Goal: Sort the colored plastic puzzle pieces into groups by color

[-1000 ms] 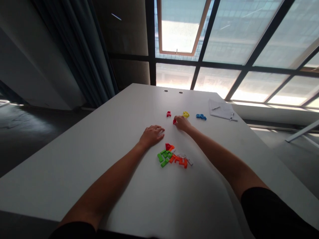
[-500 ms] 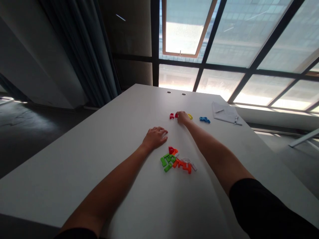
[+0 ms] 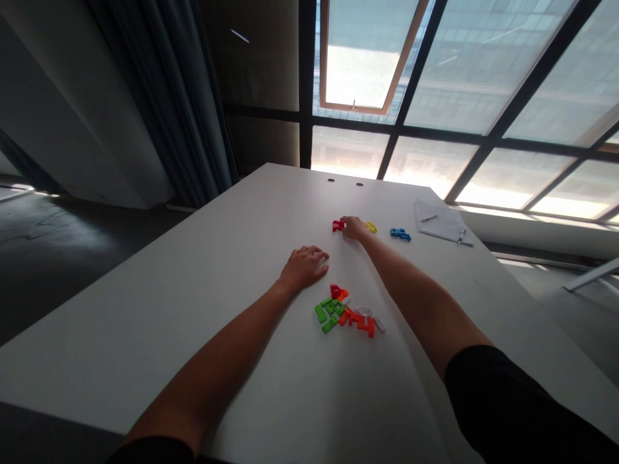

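Observation:
At the far part of the white table [image 3: 232,258], my right hand [image 3: 354,228] has its fingers closed on a red plastic piece at its left side. That piece is up against the other small red plastic pieces [image 3: 337,225]; the fingers partly hide where they meet. My left hand [image 3: 305,266] lies palm down on the table, fingers spread, holding nothing. Nearer to me is a loose pile of green pieces [image 3: 329,314], orange pieces [image 3: 358,320], clear pieces [image 3: 365,312] and a red piece [image 3: 335,291].
Right of my right hand are yellow pieces [image 3: 371,227], then a cluster of blue pieces [image 3: 400,234]. Paper sheets [image 3: 440,222] with pens lie near the table's right edge. Two round holes mark the far end, before large windows [image 3: 358,71].
My right hand has brought its red piece leftward to the other red ones, closing the small gap between them. The left hand stays resting on the table. The view has shifted slightly.

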Tool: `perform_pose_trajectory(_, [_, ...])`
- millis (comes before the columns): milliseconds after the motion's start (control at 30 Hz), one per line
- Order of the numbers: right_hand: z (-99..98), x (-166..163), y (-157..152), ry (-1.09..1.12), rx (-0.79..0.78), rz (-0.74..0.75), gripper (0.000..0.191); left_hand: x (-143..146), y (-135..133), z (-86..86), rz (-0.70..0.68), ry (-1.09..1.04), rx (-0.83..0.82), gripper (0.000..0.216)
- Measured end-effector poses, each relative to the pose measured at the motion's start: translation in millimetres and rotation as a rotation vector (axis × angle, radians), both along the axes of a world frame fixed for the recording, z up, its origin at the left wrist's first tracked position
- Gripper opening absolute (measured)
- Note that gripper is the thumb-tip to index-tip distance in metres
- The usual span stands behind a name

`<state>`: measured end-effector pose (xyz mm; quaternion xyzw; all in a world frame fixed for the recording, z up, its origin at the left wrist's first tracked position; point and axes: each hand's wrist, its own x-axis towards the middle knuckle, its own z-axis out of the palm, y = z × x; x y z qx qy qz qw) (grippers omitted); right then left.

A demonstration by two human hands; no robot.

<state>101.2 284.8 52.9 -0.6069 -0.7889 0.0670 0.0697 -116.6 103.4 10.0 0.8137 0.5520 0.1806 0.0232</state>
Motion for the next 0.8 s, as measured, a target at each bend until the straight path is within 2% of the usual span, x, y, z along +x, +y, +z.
perform_pose_trajectory(167, [-3.3, -3, -4, 0.031, 0.023, 0.002, 0.062, 0, 1, -0.8, 0.001, -0.005, 0.003, 0.037])
perform_pose_trajectory(433, [-8.5, -5, -9, 0.048, 0.021, -0.071, 0.061, 1, 0, 0.8, 0.0, 0.003, -0.01, 0.038])
perform_pose_trajectory(600, [-6.0, 2, -27, 0.087, 0.073, -0.07, 0.066, 2, -1, 2.1, 0.0, 0.005, -0.02, 0.039])
perform_pose_trajectory(667, [-8.0, 9, -43, 0.151, 0.132, -0.016, 0.06, 2, -1, 2.5, 0.0, 0.003, -0.02, 0.039])
perform_pose_trajectory(800, [-25.3, 31, -94, 0.356, 0.185, 0.214, 0.042, 1, 0, 2.4, -0.002, 0.009, -0.021, 0.039])
